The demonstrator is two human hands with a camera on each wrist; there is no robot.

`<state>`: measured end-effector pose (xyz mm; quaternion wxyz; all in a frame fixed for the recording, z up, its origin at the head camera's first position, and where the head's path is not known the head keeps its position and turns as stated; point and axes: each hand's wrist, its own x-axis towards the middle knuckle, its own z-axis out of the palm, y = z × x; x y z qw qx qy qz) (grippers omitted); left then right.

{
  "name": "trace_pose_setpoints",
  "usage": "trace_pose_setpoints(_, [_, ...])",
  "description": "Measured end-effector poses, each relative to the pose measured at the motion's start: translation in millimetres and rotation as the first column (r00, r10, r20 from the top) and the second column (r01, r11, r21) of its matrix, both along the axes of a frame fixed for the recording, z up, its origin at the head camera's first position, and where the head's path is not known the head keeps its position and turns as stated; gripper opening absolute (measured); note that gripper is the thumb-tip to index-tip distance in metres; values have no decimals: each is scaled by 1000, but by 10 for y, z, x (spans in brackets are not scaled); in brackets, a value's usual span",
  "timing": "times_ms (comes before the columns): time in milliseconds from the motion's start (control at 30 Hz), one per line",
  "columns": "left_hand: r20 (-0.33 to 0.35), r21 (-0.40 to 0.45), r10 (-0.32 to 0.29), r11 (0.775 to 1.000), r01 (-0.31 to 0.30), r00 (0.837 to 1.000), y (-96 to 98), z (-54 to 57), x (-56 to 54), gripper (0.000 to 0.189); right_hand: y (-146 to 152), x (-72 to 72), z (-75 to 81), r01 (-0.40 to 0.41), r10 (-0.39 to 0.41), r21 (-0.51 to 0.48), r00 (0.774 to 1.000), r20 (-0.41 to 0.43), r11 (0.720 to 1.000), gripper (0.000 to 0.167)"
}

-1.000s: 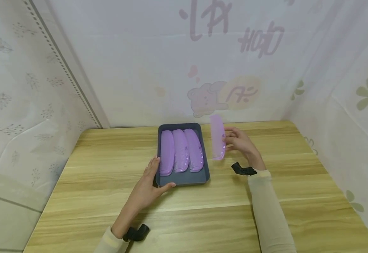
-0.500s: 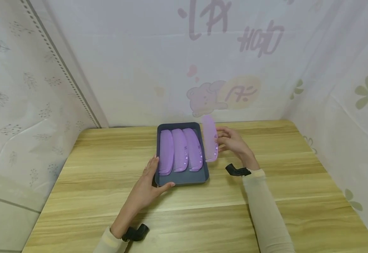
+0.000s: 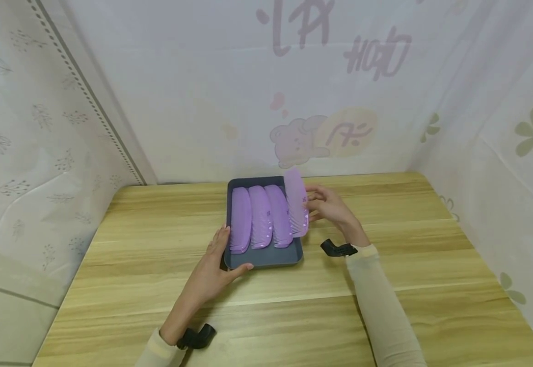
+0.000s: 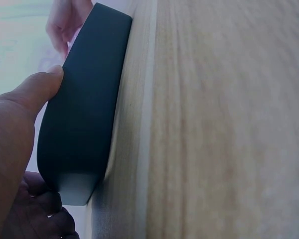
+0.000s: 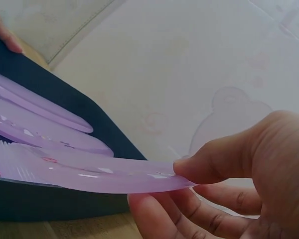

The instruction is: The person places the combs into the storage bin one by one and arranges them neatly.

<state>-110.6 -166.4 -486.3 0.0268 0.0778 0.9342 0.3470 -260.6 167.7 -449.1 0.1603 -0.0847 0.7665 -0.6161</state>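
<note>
Three lilac combs (image 3: 261, 216) lie side by side in a dark grey tray (image 3: 266, 260). My right hand (image 3: 332, 206) pinches another lilac comb (image 3: 297, 203) between thumb and fingers along its back edge. This held comb sits over the tray's right rim, teeth to the left, partly covering that rim and close beside the rightmost lying comb. In the right wrist view, the thumb is on top of the held comb (image 5: 109, 174) and the fingers are beneath. My left hand (image 3: 209, 272) holds the tray's near left corner, thumb on the near rim, fingers along the left wall.
The tray stands on a wood-grain table (image 3: 156, 234) near its back edge. A patterned white curtain (image 3: 193, 102) hangs behind and at both sides. Each wrist carries a black camera mount (image 3: 337, 248).
My right hand has brought its comb leftward, from the table right of the tray to over the tray's right rim. The left hand has stayed on the tray.
</note>
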Motion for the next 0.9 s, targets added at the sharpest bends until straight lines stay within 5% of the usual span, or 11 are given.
trace_pose_setpoints(900, [-17,-10,1,1000,-1,1000,5,4,10,121,-158,45,-68,-25,24,24,999,44,999,55])
